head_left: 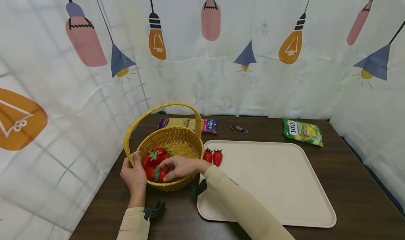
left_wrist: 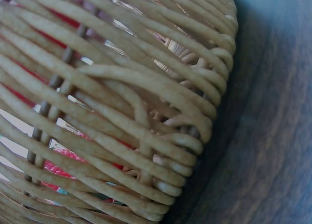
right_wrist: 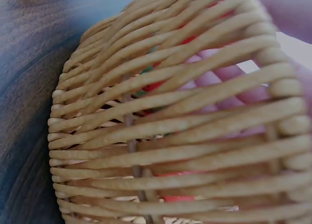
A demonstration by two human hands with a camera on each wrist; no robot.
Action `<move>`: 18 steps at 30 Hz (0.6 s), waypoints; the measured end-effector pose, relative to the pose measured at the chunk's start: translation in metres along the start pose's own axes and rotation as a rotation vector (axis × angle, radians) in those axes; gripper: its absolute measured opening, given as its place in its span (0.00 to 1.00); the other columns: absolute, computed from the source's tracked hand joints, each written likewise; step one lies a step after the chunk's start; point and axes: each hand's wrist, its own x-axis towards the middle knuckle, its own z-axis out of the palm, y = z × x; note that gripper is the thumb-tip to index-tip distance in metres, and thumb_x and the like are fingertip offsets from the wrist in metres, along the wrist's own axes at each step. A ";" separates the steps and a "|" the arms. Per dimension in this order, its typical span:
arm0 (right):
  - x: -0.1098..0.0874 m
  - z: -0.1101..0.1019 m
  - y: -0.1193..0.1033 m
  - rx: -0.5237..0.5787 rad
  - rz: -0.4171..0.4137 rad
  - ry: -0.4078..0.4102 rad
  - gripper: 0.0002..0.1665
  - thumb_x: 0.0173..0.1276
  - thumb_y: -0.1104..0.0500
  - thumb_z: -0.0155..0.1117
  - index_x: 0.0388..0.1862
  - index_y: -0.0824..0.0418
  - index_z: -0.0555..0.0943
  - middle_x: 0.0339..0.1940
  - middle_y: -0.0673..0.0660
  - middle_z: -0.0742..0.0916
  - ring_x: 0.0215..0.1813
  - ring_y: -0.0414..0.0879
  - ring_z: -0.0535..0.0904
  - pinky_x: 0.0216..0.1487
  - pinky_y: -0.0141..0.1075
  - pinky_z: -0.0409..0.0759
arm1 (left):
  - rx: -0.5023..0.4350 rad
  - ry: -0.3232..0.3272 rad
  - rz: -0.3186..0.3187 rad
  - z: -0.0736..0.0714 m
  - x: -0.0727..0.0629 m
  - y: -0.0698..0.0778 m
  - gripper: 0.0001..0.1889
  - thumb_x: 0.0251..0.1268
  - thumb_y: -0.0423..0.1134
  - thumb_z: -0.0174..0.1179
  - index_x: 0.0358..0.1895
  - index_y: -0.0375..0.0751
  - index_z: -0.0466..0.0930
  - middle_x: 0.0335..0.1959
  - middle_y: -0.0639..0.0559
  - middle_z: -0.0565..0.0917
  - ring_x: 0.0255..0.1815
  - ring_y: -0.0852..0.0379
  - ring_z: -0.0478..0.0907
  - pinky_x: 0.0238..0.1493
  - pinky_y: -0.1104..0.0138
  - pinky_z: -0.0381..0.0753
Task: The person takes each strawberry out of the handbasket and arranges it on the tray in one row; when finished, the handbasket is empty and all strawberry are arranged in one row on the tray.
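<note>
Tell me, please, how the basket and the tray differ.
The basket is yellow and woven, the tray pale and smooth. The basket is deep with an arched handle, the tray shallow and handleless. The left hand holds the basket; neither hand holds the tray. Both bear strawberries.

Brown table point(head_left: 357, 183): 1 basket point(head_left: 187, 144), 1 tray point(head_left: 269, 180), packets point(head_left: 303, 132).

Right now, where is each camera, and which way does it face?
Head: worn there, facing forward and down at the basket; left hand, right hand and sleeves show.
Left wrist: worn there, facing the basket's side; no hand clearly shows.
Right wrist: worn there, facing the basket too; fingers show through gaps.
Both wrist views share basket and table.
</note>
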 end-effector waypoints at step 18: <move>-0.048 -0.006 0.007 0.302 -0.050 0.433 0.24 0.69 0.58 0.59 0.64 0.57 0.74 0.54 0.54 0.80 0.36 0.41 0.81 0.38 0.34 0.79 | -0.012 0.013 -0.007 0.001 0.001 -0.001 0.21 0.71 0.51 0.57 0.46 0.33 0.84 0.36 0.51 0.84 0.36 0.66 0.74 0.40 0.72 0.67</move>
